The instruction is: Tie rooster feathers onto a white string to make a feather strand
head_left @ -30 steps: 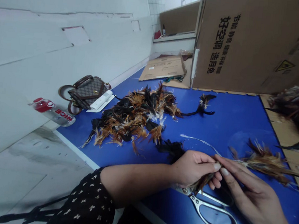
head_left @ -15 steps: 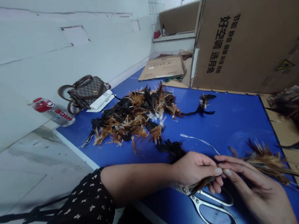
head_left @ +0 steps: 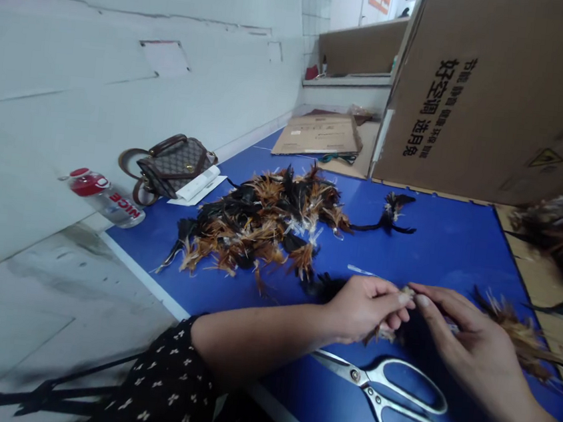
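Observation:
My left hand (head_left: 369,309) pinches a small bunch of brown feathers (head_left: 373,335) between thumb and fingers; most of the bunch is hidden by the hand. Against its pale tied end (head_left: 408,292), the thumb and fingertips of my right hand (head_left: 470,335) are pressed close together. Large metal scissors (head_left: 375,394) lie on the blue table just below both hands, untouched. Behind my left wrist rest dark feathers (head_left: 324,286), partly covered. Part of a thin clear strip (head_left: 360,270) shows beyond the left hand.
A heap of brown and black feathers (head_left: 260,225) covers the table's middle, with a separate tuft (head_left: 393,209) beyond. More feathers (head_left: 515,329) lie at right. Near the wall are a handbag (head_left: 176,163), white papers (head_left: 198,185) and a bottle (head_left: 111,200). Large cardboard (head_left: 496,126) stands behind.
The view has shifted slightly. Both hands have moved up, away from the scissors, whose handles and pivot now show fully. The pale end of the feather bunch has come into sight between my fingertips.

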A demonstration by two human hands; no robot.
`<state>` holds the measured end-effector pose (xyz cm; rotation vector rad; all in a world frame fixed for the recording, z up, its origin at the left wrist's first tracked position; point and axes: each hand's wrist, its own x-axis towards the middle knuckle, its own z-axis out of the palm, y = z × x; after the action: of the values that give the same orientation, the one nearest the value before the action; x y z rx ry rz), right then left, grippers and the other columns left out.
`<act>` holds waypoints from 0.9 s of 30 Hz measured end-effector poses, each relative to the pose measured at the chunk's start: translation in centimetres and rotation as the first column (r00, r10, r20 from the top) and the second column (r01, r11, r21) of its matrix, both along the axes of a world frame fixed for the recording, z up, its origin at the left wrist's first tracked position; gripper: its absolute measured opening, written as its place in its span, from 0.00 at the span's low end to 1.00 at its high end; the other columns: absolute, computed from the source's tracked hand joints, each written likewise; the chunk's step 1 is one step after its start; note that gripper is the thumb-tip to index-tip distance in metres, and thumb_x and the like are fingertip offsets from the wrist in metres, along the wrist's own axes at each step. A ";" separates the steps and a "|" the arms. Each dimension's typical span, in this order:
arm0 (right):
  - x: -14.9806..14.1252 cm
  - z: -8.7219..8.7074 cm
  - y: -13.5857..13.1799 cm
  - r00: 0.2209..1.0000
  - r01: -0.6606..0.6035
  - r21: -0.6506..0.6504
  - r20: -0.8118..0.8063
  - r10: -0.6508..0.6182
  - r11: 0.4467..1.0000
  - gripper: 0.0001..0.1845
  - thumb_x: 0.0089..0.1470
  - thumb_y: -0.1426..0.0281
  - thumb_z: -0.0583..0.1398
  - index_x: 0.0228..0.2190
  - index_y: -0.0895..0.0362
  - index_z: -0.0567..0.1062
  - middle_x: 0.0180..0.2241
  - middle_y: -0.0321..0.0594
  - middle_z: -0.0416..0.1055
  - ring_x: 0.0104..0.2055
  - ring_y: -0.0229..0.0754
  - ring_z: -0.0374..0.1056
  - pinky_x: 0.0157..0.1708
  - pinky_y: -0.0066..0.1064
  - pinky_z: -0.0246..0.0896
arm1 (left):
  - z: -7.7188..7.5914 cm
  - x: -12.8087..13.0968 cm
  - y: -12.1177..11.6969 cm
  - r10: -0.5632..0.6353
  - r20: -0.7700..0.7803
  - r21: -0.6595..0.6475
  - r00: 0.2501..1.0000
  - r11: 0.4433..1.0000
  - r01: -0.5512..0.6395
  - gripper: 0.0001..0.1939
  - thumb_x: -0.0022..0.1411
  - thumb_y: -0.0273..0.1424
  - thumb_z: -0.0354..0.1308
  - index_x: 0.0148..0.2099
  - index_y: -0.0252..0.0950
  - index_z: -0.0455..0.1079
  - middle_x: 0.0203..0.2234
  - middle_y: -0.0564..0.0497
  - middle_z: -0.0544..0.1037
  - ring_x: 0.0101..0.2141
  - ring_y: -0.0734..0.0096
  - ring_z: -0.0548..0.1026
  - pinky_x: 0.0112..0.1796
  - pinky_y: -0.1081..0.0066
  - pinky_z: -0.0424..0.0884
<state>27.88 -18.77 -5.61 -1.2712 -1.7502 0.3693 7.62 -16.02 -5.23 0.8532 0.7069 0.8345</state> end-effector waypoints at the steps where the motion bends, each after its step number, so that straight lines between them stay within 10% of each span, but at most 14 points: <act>1: -0.5 0.3 0.6 1.000 -0.011 0.006 -0.001 0.011 1.000 0.15 0.73 0.51 0.65 0.46 0.44 0.88 0.46 0.39 0.88 0.44 0.51 0.85 0.52 0.46 0.81 | 0.0 0.0 0.4 0.034 0.063 -0.042 0.997 0.999 -0.032 0.33 0.49 0.55 0.82 0.40 0.31 0.80 0.28 0.51 0.79 0.25 0.77 0.72 0.28 0.73 0.65; 13: -3.5 0.5 0.6 0.998 -0.025 0.224 0.056 0.013 0.974 0.06 0.71 0.65 0.68 0.48 0.46 0.85 0.45 0.40 0.81 0.44 0.50 0.79 0.48 0.44 0.77 | -1.4 0.4 1.4 0.241 0.220 -0.228 0.945 0.955 -0.191 0.36 0.40 0.50 0.88 0.40 0.28 0.82 0.30 0.45 0.83 0.32 0.68 0.81 0.42 0.67 0.76; 27: -2.6 -1.7 0.9 0.958 -0.101 0.458 0.286 -0.039 0.883 0.17 0.67 0.73 0.72 0.55 0.49 0.81 0.44 0.42 0.80 0.44 0.49 0.78 0.48 0.44 0.71 | -0.4 0.5 0.7 0.247 0.059 -0.329 0.967 0.920 -0.215 0.15 0.56 0.35 0.79 0.36 0.32 0.78 0.25 0.50 0.79 0.25 0.71 0.75 0.32 0.69 0.71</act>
<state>25.31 -17.91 -7.32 -0.9737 -1.9510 -0.2336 8.15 -15.36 -5.64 0.4366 0.8390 0.9354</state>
